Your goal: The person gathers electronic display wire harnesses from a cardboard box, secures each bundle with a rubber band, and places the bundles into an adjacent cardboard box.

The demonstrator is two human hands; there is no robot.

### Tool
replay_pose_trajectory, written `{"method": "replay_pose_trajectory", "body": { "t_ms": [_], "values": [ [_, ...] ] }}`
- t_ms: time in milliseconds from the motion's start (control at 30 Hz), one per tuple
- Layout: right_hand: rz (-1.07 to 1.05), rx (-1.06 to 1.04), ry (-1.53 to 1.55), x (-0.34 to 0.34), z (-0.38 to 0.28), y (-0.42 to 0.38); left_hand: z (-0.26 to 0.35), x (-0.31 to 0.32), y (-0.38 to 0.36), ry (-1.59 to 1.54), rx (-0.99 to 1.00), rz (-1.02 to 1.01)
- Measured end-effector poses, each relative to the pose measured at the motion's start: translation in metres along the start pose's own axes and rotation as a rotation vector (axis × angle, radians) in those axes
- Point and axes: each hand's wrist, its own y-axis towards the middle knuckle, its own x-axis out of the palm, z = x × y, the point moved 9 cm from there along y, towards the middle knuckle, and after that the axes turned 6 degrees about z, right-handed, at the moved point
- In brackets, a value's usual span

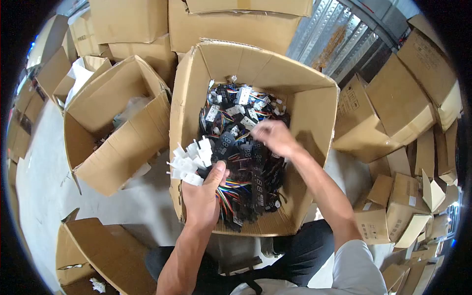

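Observation:
My left hand (204, 196) is closed around a bunch of wired parts, with a cluster of white plastic connectors (189, 162) sticking out past the thumb. Coloured wires (231, 194) trail from beneath that hand. My right hand (276, 137) is over the middle of the large cardboard box (309, 105), its fingers curled together and blurred by motion; what they pinch, if anything, is hidden. Below it is a dark, smeared strip of black digit display boards (258, 189). Inside the box lies a tangled heap of black display boards, wires and white connectors (241, 105).
An open carton (123, 157) with some plastic in it stands to the left. Another open box (98, 250) is at lower left, with a white piece (97, 285) inside. Stacked cartons (383, 108) line the right, and more boxes (236, 24) rise behind. My legs (305, 255) are close to the near side.

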Motion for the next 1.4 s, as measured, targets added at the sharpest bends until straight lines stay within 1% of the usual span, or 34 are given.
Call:
{"method": "replay_pose_trajectory", "body": {
  "t_ms": [33,67,100,133,167,200,233,267,300,367,400,433,500,533,600,633,700,733,767,833,867,900,967,1000,1033,1100,1167,1233,1267,1333,1367,1400],
  "values": [
    [0.150,0.166,-0.026,-0.018,0.049,0.026,-0.001,0.001,0.002,-0.001,-0.021,-0.005],
    [0.280,0.217,-0.023,-0.029,0.111,0.053,-0.003,0.002,0.003,-0.001,-0.043,-0.009],
    [0.389,0.283,-0.190,-0.045,0.127,0.061,0.001,0.008,0.003,0.042,-0.027,-0.018],
    [0.463,0.318,-0.379,-0.054,0.144,0.068,-0.010,0.007,0.006,0.073,-0.058,-0.029],
    [0.478,0.328,-0.437,-0.053,0.179,0.079,-0.024,0.004,0.009,0.105,-0.090,-0.039],
    [0.426,0.411,-0.544,-0.051,0.194,0.085,-0.025,0.005,0.012,0.151,0.013,-0.054],
    [0.427,0.364,-0.544,-0.047,0.215,0.095,-0.036,0.005,0.013,0.181,-0.009,-0.072],
    [0.430,0.323,-0.602,-0.044,0.227,0.105,-0.033,0.012,0.012,0.152,-0.012,-0.093],
    [0.429,0.281,-0.659,-0.040,0.234,0.114,-0.027,0.018,0.010,0.122,-0.016,-0.110],
    [0.399,0.118,-0.779,-0.031,0.227,0.128,-0.034,0.018,0.010,0.132,-0.113,-0.116],
    [0.388,0.029,-0.725,-0.029,0.227,0.138,-0.030,0.019,0.012,0.209,-0.053,-0.121],
    [0.339,0.018,-0.796,-0.024,0.241,0.145,-0.039,0.014,0.014,0.272,-0.094,-0.126],
    [0.048,0.235,-0.874,-0.014,0.256,0.153,-0.033,0.016,0.017,0.337,-0.125,-0.139],
    [0.041,0.226,-0.872,-0.010,0.264,0.155,-0.032,0.015,0.019,0.335,-0.122,-0.129],
    [0.253,-0.048,-1.172,-0.016,0.256,0.155,-0.027,0.018,0.020,0.242,-0.089,-0.104],
    [0.252,-0.050,-1.178,-0.020,0.236,0.154,-0.025,0.019,0.020,0.235,-0.089,-0.104],
    [0.021,0.220,-1.010,-0.032,0.207,0.145,-0.012,0.026,0.018,0.290,0.010,-0.118],
    [0.077,0.172,-0.953,-0.039,0.212,0.149,-0.015,0.028,0.017,0.233,0.032,-0.144],
    [0.086,0.176,-0.966,-0.046,0.187,0.141,-0.016,0.030,0.015,0.221,0.031,-0.154],
    [0.086,0.123,-0.931,-0.049,0.135,0.131,-0.008,0.037,0.009,0.349,0.138,-0.195],
    [0.105,0.084,-0.870,-0.053,0.124,0.126,-0.013,0.040,0.006,0.322,0.107,-0.209],
    [0.112,0.072,-0.879,-0.058,0.107,0.117,-0.015,0.042,0.000,0.311,0.118,-0.208],
    [0.051,0.093,-0.894,-0.059,0.060,0.090,-0.025,0.048,-0.014,0.288,0.119,-0.200],
    [0.018,0.090,-0.829,-0.063,0.050,0.081,-0.032,0.051,-0.023,0.311,0.191,-0.211],
    [0.017,0.072,-0.836,-0.068,0.044,0.073,-0.039,0.056,-0.034,0.337,0.157,-0.256],
    [0.039,0.005,-0.850,-0.078,0.029,0.055,-0.046,0.064,-0.053,0.359,0.184,-0.307],
    [0.070,-0.033,-0.835,-0.090,-0.002,0.032,-0.054,0.065,-0.064,0.392,0.171,-0.335],
    [0.170,0.021,-0.530,-0.109,-0.019,0.016,-0.054,0.068,-0.070,0.406,0.227,-0.352],
    [0.175,0.018,-0.538,-0.113,-0.023,0.009,-0.058,0.067,-0.071,0.407,0.242,-0.347],
    [0.076,-0.136,-0.745,-0.105,-0.043,-0.007,-0.063,0.067,-0.072,0.387,0.238,-0.361],
    [0.087,-0.130,-0.751,-0.110,-0.051,-0.016,-0.065,0.067,-0.074,0.374,0.229,-0.376],
    [0.135,-0.198,-0.746,-0.117,-0.069,-0.024,-0.065,0.067,-0.075,0.409,0.255,-0.392]
  ]
}}
